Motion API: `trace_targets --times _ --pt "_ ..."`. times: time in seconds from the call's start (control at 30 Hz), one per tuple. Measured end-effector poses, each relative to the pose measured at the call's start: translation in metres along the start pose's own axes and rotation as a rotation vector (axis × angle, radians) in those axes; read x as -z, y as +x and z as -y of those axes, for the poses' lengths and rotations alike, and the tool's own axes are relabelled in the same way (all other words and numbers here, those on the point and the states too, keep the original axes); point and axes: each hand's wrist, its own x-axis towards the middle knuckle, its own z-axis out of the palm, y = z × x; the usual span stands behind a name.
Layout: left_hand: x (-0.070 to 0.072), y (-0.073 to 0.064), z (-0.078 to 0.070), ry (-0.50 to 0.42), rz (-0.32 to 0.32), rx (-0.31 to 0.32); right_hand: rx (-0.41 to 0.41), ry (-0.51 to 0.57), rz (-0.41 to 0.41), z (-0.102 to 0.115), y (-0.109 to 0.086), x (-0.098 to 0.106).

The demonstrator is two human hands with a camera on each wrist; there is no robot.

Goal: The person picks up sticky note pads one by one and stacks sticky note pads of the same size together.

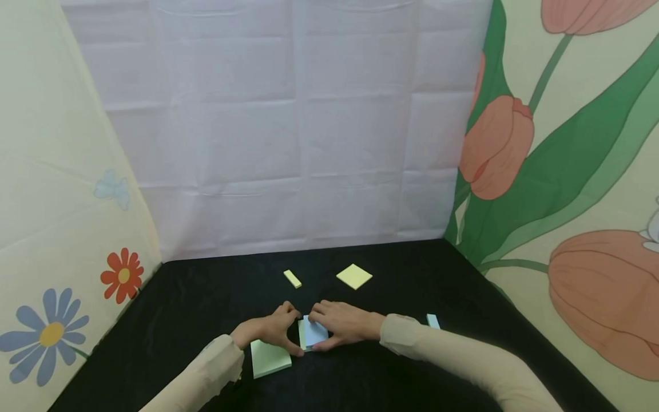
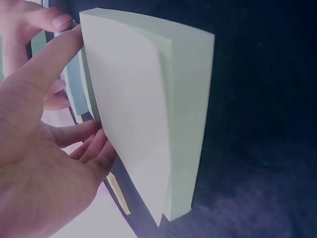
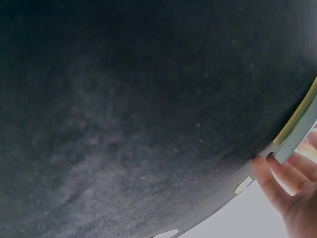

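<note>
On the near part of the surface (image 1: 391,377), the blue pad (image 1: 315,333) is gripped by the right hand (image 1: 346,321) atop a pale green pad (image 1: 301,337), pinched at left by the left hand (image 1: 271,330). Alignment seems in hand; edges should next be squared.

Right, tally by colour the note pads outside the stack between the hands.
Yellow: 2 (narrow pad, square pad)
Green: 1 (thick pad)
Blue: 1 (slim pad, partly hidden)
Total: 4, excluding an unclear yellow sliver beside the left sleeve

The pad (image 1: 315,333) is blue, the block (image 1: 270,360) pale green, the tablecloth (image 1: 401,377) black, the side hangings (image 1: 582,143) flowered.
</note>
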Motion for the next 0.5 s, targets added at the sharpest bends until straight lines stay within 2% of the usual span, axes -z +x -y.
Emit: trace_targets --times 0.23,0.5 --pt "0.0028 -0.0032 -0.0064 0.004 -0.01 0.017 -0.022 -0.007 0.052 -0.0037 -0.0023 -0.0011" --pt "0.0007 -0.0015 -0.0045 0.014 -0.007 0.026 -0.076 -0.066 0.144 -0.0077 -0.0098 0.0012"
